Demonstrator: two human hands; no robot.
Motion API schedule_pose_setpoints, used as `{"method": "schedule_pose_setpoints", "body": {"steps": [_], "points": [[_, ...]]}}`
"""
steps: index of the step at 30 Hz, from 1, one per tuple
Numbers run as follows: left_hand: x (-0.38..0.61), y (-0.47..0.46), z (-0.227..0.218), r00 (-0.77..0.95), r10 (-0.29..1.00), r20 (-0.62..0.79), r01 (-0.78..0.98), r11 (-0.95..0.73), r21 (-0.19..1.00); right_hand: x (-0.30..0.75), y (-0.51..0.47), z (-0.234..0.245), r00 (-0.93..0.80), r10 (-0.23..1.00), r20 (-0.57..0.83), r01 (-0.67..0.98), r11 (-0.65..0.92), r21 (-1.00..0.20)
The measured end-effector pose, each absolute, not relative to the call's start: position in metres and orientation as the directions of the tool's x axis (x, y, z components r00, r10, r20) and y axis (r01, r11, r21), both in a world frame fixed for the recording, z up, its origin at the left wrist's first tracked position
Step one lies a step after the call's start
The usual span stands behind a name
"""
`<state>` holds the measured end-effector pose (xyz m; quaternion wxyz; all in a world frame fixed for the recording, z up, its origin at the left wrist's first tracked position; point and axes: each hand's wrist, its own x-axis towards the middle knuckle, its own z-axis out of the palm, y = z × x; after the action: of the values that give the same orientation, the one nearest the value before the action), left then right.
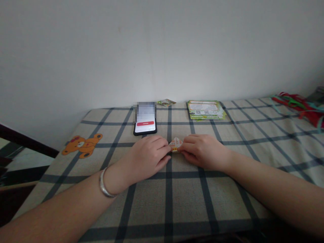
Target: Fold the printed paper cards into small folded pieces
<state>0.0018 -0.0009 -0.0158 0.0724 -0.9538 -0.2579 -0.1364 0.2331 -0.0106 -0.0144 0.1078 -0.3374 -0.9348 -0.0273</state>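
A small folded piece of printed paper (pixel 175 144), white and orange with a yellow strip, rises to a point between my two hands over the checked tablecloth. My left hand (pixel 152 153) pinches its left edge; a silver bangle circles that wrist. On the opposite edge, the fingers of my right hand (pixel 202 150) are closed on the same paper. My fingers cover both ends of it, so only the middle shows. Just beyond my left hand lies a phone (pixel 145 118) with a lit screen and a red button.
By the wall (pixel 162 50) lies a green folded paper shape (pixel 167 102). To its right is a stack of green printed sheets (pixel 205 110). A bear-shaped piece (pixel 82 145) lies at the left, and a red and green tangle (pixel 301 108) at the far right. Checked cloth (pixel 187 202) covers the table.
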Motion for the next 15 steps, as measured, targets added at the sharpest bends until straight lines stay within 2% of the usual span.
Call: {"method": "schedule_pose_setpoints", "body": {"steps": [6,15], "points": [[0.0027,-0.0007,-0.0172,0.824,0.479,0.301,0.526,-0.846,-0.092,0.229,-0.0103,-0.0165,-0.737,0.632,0.24,0.639,0.767,-0.061],[0.003,-0.0003,-0.0191,0.765,0.549,0.338,0.581,-0.814,0.008,0.2262,-0.0102,-0.0156,-0.729,0.628,0.271,0.648,0.762,-0.022]]}}
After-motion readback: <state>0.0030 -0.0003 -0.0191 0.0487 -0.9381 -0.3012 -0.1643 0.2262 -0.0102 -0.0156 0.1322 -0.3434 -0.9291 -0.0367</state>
